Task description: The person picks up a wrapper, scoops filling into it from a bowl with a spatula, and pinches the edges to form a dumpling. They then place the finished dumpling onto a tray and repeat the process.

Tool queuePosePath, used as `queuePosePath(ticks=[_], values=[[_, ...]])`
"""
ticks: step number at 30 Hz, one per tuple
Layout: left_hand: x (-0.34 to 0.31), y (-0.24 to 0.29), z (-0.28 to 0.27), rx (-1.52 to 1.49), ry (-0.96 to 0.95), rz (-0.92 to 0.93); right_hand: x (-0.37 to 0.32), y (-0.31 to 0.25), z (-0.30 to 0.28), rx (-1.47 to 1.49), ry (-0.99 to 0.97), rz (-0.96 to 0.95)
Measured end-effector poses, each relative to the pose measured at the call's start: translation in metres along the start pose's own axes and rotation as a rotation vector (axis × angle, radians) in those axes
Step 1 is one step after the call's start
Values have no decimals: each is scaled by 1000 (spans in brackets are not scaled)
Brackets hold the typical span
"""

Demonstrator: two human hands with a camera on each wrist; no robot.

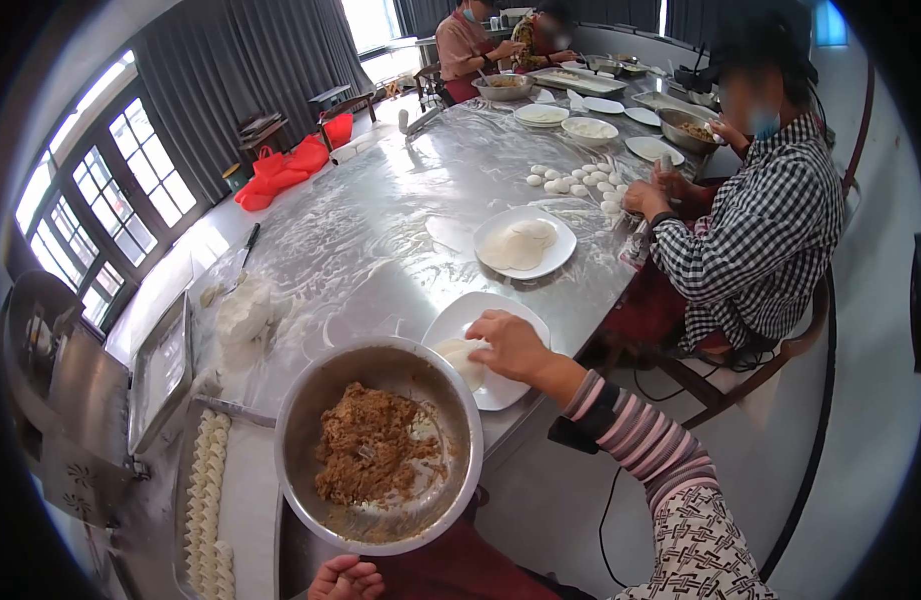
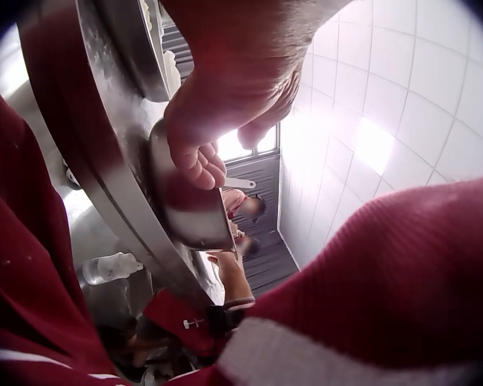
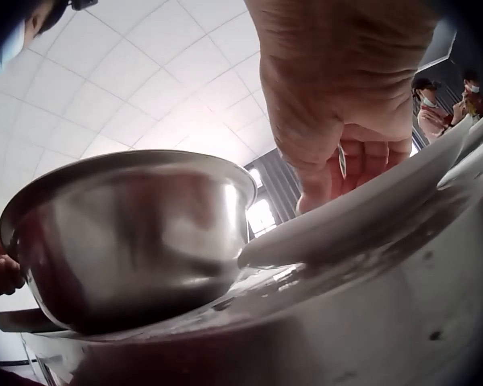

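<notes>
Wrappers (image 1: pixel 457 361) lie partly hidden by the right hand (image 1: pixel 513 346).

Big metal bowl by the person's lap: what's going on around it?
The wide silver metal bowl holds a brown, crumbly mixture. Beside it, the person's right hand reaches over flat white dough rounds on a white plate; whether it pinches one is unclear. The left hand is near the bowl, loosely curled. Pleated white dumplings line a metal tray. Someone in a black-and-white checked shirt sits nearby, hands busy.
</notes>
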State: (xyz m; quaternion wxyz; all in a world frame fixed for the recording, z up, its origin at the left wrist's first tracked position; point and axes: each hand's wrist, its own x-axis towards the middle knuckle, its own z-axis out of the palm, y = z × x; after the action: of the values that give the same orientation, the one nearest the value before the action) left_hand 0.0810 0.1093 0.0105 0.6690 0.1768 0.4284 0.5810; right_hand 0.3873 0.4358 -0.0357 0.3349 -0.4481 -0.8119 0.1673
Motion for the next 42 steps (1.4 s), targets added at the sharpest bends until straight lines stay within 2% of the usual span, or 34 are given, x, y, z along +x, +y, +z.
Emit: queuePosePath(ticks=[1, 3, 4, 6, 10, 12, 14, 16, 18, 20, 21, 22, 24, 26, 28, 29, 31, 32, 34, 36, 37, 39, 40, 42], values=[[0, -1, 2, 7, 1, 0, 3, -1, 4, 6, 4, 2], [0, -3, 6, 20, 5, 2, 10, -4, 10, -1, -131, -37], [0, -3, 6, 24, 7, 5, 14, -6, 9, 3, -129, -39], [0, -5, 6, 24, -4, 5, 20, -11, 8, -55, -256, 10], [-3, -4, 15, 14, -3, 25, 19, -9, 10, -57, -237, -5], [-5, -2, 15, 24, -14, 20, 14, -8, 1, 182, -183, 113], [-7, -1, 18, 30, -34, 32, 7, 6, -3, 377, 47, 151], [-10, 1, 23, 27, -42, 52, 0, 25, 2, 682, 218, 279], [-9, 5, 32, -19, -113, -12, -11, 30, -11, 899, 263, 509], [-3, 10, 37, -17, -199, -13, -10, 27, -14, 718, 414, 442], [1, 14, 44, -44, -222, -3, -9, -1, -26, 587, 443, 376], [6, 19, 54, -43, -238, -9, -9, -33, -34, 588, 400, 351], [24, 27, 80, -108, -253, -17, -11, -101, -35, 487, 461, 41], [46, 31, 93, -168, -162, -35, -17, -156, -20, 230, 393, -344], [66, 29, 85, -479, -196, -104, -30, -195, -6, 82, 225, -713], [71, 25, 75, -501, -192, -77, -39, -208, -1, 88, 206, -742], [73, 24, 62, -630, -377, -14, -52, -228, 6, 35, 21, -832], [70, 23, 58, -646, -375, 3, -53, -233, 4, 36, 6, -849], [61, 29, 62, -505, -181, 55, -53, -231, -9, 216, 74, -640], [61, 30, 55, -508, -163, 61, -54, -207, -9, 320, 159, -474], [61, 31, 51, -428, -141, 85, -55, -197, -8, 313, 150, -482], [64, 29, 44, -354, -122, 105, -57, -181, -6, 285, 137, -168], [68, 28, 40, -336, -130, 115, -56, -180, -4, 278, 133, -170], [72, 26, 33, -325, -139, 119, -54, -178, 0, 106, -15, -131]])
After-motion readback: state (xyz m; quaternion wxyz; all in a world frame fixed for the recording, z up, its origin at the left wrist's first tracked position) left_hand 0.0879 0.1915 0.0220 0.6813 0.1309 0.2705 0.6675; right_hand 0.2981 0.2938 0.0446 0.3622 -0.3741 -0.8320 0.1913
